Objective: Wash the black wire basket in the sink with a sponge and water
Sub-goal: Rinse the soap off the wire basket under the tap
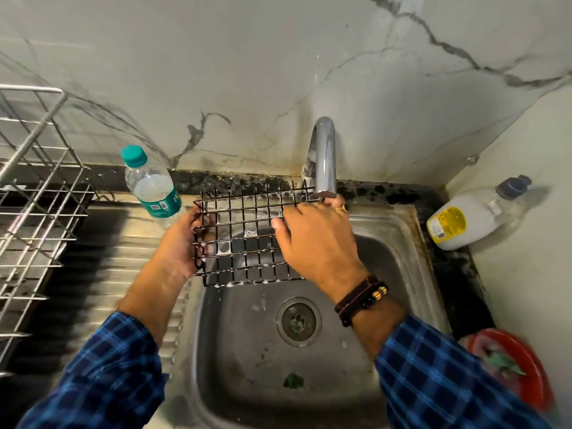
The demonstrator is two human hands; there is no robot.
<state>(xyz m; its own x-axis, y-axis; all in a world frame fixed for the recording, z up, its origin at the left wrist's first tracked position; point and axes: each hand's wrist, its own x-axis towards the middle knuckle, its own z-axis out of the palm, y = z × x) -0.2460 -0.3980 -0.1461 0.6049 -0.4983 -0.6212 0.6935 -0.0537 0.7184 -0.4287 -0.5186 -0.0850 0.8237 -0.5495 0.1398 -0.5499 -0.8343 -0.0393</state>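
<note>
Under my fingers: stainless steel sink (399,230). Between my hands: black wire basket (247,242), sudsy, held above basin, far rim beneath chrome tap spout (325,156).

My left hand (178,243): fingers clamped round left rim.

My right hand (318,243): fingers draped over far right corner, tips hidden, cannot tell if clamped.

Judge basket light, stiff, soap-slick. Best hold: fingers hooked round rim wires.

Left hand (179,243) gripping; right hand (315,239) palm-down, outstretched.

No legible txt: water bottle (151,187) label cut off, soap bottle (464,218) label too blurry
</note>
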